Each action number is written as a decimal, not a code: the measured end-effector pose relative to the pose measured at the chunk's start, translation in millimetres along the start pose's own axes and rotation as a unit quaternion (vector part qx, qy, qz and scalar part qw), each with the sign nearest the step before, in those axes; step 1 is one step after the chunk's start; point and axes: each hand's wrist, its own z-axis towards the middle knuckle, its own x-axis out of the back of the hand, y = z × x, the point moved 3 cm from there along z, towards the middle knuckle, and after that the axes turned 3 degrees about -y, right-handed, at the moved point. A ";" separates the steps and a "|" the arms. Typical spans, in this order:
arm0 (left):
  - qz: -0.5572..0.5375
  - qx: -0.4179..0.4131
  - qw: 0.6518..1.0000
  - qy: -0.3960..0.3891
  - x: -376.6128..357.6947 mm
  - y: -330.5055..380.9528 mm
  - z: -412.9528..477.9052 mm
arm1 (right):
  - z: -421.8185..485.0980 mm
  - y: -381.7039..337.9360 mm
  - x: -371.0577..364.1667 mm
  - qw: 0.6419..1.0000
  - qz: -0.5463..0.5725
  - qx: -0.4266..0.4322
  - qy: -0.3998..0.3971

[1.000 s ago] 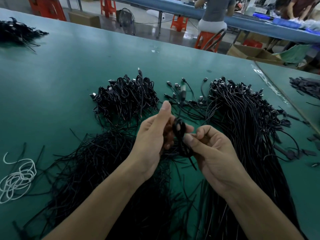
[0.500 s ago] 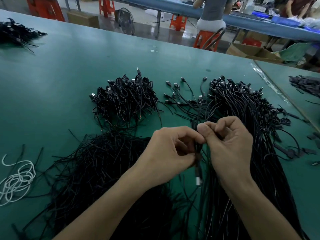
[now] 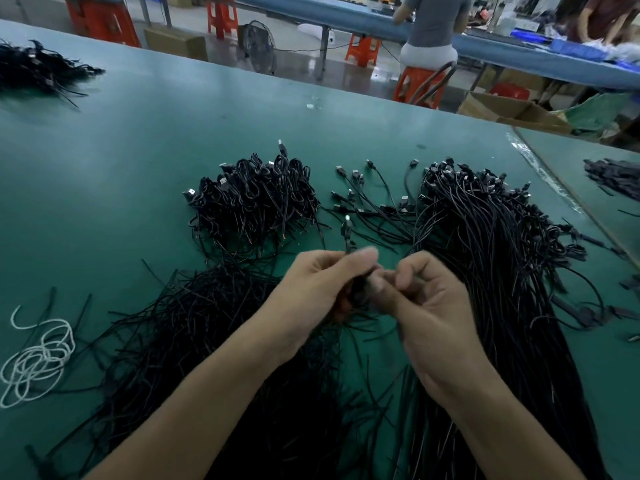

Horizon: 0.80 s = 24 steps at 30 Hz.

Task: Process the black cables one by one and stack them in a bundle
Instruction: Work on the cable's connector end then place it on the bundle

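My left hand (image 3: 313, 292) and my right hand (image 3: 429, 306) meet over the green table (image 3: 138, 140). Both grip one coiled black cable (image 3: 347, 233); its plug end sticks up above my left fingers, and the coil is mostly hidden between the hands. A heap of coiled black cables (image 3: 252, 199) lies beyond my left hand. To the right runs a long mass of straight black cables (image 3: 491, 244). Loose thin black ties (image 3: 194, 323) spread under my left forearm.
A few separate cables with plugs (image 3: 374, 199) lie between the two heaps. A white cord (image 3: 38, 362) curls at the left edge. Another dark cable pile (image 3: 31, 69) sits far left. A person sits on an orange stool (image 3: 419, 84) beyond the table.
My hands have kept working the cable close together. The plug end that hung below them half a second ago now points up above my left fingers.
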 end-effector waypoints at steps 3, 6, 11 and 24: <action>0.062 -0.014 0.998 -0.023 7.6 3.9 1.3 | -1.2 8.7 6.0 0.998 -0.004 -0.055 -0.013; 0.163 -0.018 0.986 -0.044 15.9 5.6 -0.8 | 3.1 18.8 21.4 0.989 -0.055 -0.131 -0.031; 0.296 -0.067 0.942 0.141 58.5 29.1 22.6 | 30.2 26.4 75.8 0.876 -0.465 -0.086 0.097; 0.388 -0.111 0.830 0.385 108.4 62.9 90.5 | 67.0 47.8 74.8 0.782 -0.594 -0.149 0.119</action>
